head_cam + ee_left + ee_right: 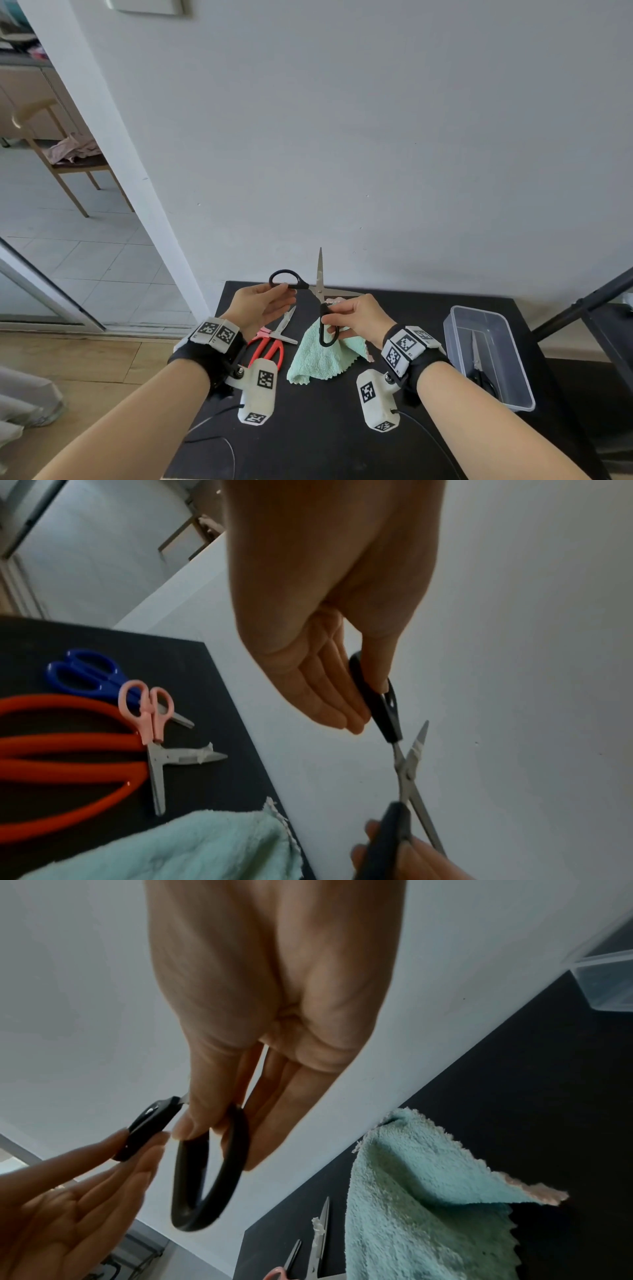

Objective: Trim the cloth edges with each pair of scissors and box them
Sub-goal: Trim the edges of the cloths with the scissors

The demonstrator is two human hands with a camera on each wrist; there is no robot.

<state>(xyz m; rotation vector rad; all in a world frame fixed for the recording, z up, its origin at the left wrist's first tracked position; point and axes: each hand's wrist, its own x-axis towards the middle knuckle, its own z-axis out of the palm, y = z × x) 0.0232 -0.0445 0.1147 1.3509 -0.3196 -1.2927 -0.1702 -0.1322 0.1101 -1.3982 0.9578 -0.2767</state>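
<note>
Black counter (pixel 342 428) against white wall. Black scissors (pixel 317 291) raised, blades spread for cutting: left hand (pixel 263 305) pinching one loop, right hand (pixel 359 318) gripping other. Mint cloth (pixel 322 356) below; clear box (pixel 513 383) right, one pair inside.

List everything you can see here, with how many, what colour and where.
black-handled steel scissors: one, held open in the air above the table, one loop in each hand
mint-green fluffy cloth: one, rumpled on the table under the right hand
red-handled scissors: one, on the table left of the cloth
pink-handled small scissors: one, lying across the red pair
blue-handled scissors: one, beyond the pink pair
clear plastic box: one, on the table's right side, with one dark-handled pair of scissors inside
black table: one, against the white wall
wooden chair: one, through the doorway at left
left hand: pinches one black loop
right hand: grips the other loop
</note>
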